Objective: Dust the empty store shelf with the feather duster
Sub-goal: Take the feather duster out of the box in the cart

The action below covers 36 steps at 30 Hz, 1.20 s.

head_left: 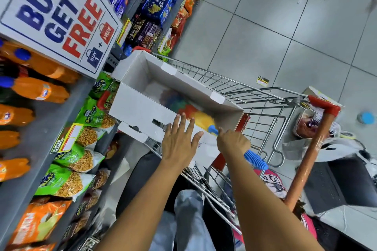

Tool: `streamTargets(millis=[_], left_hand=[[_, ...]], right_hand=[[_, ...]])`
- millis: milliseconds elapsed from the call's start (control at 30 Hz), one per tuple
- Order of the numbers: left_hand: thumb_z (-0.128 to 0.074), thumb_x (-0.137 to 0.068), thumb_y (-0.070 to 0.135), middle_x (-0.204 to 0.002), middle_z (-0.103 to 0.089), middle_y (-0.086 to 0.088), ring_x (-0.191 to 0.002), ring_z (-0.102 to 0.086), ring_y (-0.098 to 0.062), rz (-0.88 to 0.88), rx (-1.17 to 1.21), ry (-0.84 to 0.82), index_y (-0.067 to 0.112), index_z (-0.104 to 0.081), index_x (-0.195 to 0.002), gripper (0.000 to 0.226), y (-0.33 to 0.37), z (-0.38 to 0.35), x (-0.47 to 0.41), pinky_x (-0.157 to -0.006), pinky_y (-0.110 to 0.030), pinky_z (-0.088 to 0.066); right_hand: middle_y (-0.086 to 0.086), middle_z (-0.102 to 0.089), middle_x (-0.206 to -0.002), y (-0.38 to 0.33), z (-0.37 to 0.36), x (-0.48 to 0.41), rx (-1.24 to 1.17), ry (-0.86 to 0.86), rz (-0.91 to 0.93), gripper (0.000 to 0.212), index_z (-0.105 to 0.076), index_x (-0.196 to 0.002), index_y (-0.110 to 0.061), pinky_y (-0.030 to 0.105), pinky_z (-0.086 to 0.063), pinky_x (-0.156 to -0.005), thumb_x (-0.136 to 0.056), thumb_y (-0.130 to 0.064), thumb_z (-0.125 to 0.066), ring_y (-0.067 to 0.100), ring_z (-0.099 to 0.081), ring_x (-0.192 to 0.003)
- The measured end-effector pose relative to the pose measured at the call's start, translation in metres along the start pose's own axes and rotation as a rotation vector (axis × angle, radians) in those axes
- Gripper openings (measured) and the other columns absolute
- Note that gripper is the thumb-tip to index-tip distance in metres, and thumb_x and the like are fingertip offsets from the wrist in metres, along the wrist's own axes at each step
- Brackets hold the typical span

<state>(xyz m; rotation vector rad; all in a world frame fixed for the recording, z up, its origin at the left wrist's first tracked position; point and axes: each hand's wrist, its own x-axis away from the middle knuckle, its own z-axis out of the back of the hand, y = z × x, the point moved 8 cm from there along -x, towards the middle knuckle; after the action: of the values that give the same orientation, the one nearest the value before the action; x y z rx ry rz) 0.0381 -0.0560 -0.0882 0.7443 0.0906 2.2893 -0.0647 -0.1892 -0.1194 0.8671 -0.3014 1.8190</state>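
grey tiled store floor, stocked snack shelves at left, wire shopping cart w/ white cardboard box. rainbow feather duster w/ ribbed blue plastic handle reaches into box, feathers blurred. right hand fisted round handle; left hand flat, fingers spread on box wall.

A shop aisle is showing here. Shelves are carrying snack packets and orange bottles; an offer sign and trolley are standing beside.

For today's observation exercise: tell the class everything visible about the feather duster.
The feather duster has a ribbed blue plastic handle and a fluffy multicoloured head showing red, yellow, green and blue, blurred. The right hand has its grip closed around the handle. The head lies inside the open white cardboard box, which sits on the shopping cart.
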Motion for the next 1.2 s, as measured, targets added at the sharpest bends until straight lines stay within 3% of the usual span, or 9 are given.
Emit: streamTargets(millis=[100,200,367,567,667,800,933,1033,1200], left_hand=[[-0.013,-0.093,0.052,-0.158,-0.009,-0.01,-0.146,-0.002,-0.024,0.005,0.012,0.01,0.021,-0.01,-0.147,0.062,-0.005,0.005,0.0,-0.118,-0.041,-0.008],[-0.012,-0.092,0.053,-0.158,-0.008,-0.009,-0.146,0.0,-0.023,0.019,0.028,0.015,0.022,-0.009,-0.147,0.063,-0.015,0.008,0.002,-0.118,-0.041,-0.007],[-0.017,-0.094,0.05,-0.158,-0.009,-0.01,-0.146,-0.002,-0.023,0.044,0.058,0.031,0.021,-0.014,-0.147,0.06,-0.031,0.01,0.014,-0.118,-0.04,-0.006],[-0.018,-0.095,0.049,-0.158,-0.009,-0.011,-0.146,-0.002,-0.023,0.062,0.076,0.041,0.02,-0.016,-0.146,0.059,-0.045,0.035,0.034,-0.118,-0.041,-0.008],[-0.017,-0.095,0.05,-0.158,-0.009,-0.01,-0.146,-0.002,-0.023,0.063,0.072,0.078,0.02,-0.017,-0.146,0.059,-0.042,0.074,0.041,-0.118,-0.041,-0.01],[-0.02,-0.096,0.045,-0.159,-0.005,-0.008,-0.146,0.002,-0.022,0.015,0.103,0.152,0.022,-0.012,-0.146,0.056,-0.028,0.143,0.047,-0.118,-0.042,-0.009],[-0.022,-0.096,0.043,-0.159,-0.007,-0.009,-0.146,0.0,-0.022,-0.057,0.083,0.262,0.02,-0.014,-0.146,0.056,-0.008,0.225,0.057,-0.118,-0.042,-0.007],[-0.022,-0.094,0.05,-0.158,-0.011,-0.008,-0.146,-0.001,-0.021,-0.069,0.098,0.324,0.021,-0.019,-0.145,0.058,-0.002,0.272,0.065,-0.117,-0.043,-0.008],[-0.012,-0.09,0.057,-0.158,-0.01,-0.007,-0.146,0.001,-0.02,-0.124,0.078,0.431,0.023,-0.018,-0.145,0.065,0.011,0.35,0.094,-0.118,-0.041,-0.004]], right_hand=[[0.007,-0.066,-0.102,-0.019,0.008,0.002,0.072,0.029,0.04,0.054,-0.064,-0.107,-0.011,0.031,-0.041,-0.07,-0.099,-0.045,-0.023,0.023,-0.06,-0.086],[0.006,-0.066,-0.11,-0.034,0.01,0.004,0.124,0.046,0.11,0.038,-0.06,-0.115,-0.013,0.031,-0.045,-0.079,-0.099,-0.034,-0.033,0.024,-0.062,-0.1],[0.006,-0.067,-0.109,-0.04,0.014,0.013,0.202,0.092,0.18,0.028,-0.058,-0.115,-0.013,0.03,-0.048,-0.076,-0.097,-0.027,-0.043,0.024,-0.063,-0.102],[0.004,-0.068,-0.11,-0.035,0.06,0.033,0.32,0.21,0.285,0.044,-0.062,-0.115,-0.017,0.028,-0.045,-0.076,-0.097,-0.047,-0.035,0.022,-0.063,-0.103],[0.0,-0.067,-0.112,-0.03,0.099,0.056,0.471,0.302,0.408,0.041,-0.058,-0.122,-0.026,0.027,-0.046,-0.077,-0.097,-0.047,-0.034,0.019,-0.063,-0.104],[0.007,-0.07,-0.107,-0.012,0.162,0.089,0.454,0.401,0.486,0.05,-0.066,-0.109,-0.016,0.031,-0.05,-0.081,-0.097,-0.05,-0.032,0.026,-0.065,-0.102],[0.008,-0.071,-0.099,0.005,0.229,0.13,0.478,0.539,0.582,0.048,-0.068,-0.104,-0.018,0.032,-0.05,-0.077,-0.097,-0.049,-0.031,0.027,-0.067,-0.093],[0.006,-0.072,-0.095,0.021,0.27,0.155,0.534,0.628,0.634,0.067,-0.07,-0.091,-0.014,0.032,-0.05,-0.074,-0.094,-0.06,-0.021,0.027,-0.068,-0.09],[0.004,-0.071,-0.078,0.043,0.335,0.208,0.449,0.739,0.647,0.065,-0.064,-0.064,-0.02,0.032,-0.049,-0.069,-0.094,-0.058,-0.02,0.026,-0.067,-0.077]])
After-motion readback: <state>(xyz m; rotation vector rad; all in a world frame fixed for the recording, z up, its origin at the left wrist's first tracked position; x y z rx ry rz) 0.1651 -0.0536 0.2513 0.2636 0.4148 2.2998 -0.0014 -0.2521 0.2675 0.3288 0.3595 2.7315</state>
